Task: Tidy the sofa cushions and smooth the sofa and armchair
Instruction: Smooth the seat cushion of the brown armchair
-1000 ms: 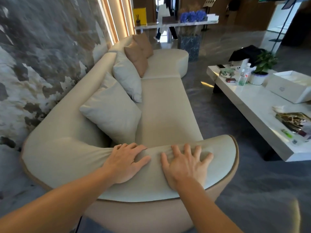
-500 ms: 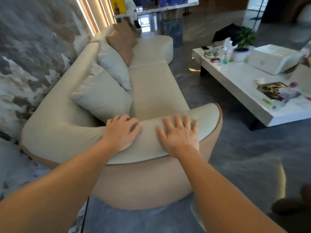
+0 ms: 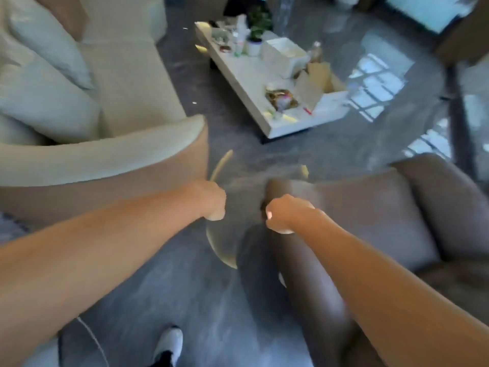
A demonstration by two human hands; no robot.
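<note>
The cream sofa [image 3: 127, 83] fills the upper left, its curved arm [image 3: 105, 154] nearest me. Two pale cushions [image 3: 45, 102] lean against its back, with a brown cushion [image 3: 68, 14] beyond them. The brown armchair [image 3: 370, 207] sits at the right, its dark near armrest [image 3: 312, 287] running under my right forearm. My left hand [image 3: 214, 202] hangs in the air between sofa and armchair, fingers curled under, holding nothing. My right hand [image 3: 285, 215] is curled the same way just over the armrest's far end; blur hides whether it touches.
A round, gold-rimmed glass side table [image 3: 222, 250] stands on the grey floor below my hands. The white coffee table [image 3: 254, 75] carries a white box [image 3: 285, 54], a potted plant [image 3: 255, 35], bottles and clutter. My shoe [image 3: 169, 343] shows at the bottom.
Both hands have lifted off the sofa arm and curled up. My view has swung right and down, so the armchair has come into sight and the sofa has slid left.
</note>
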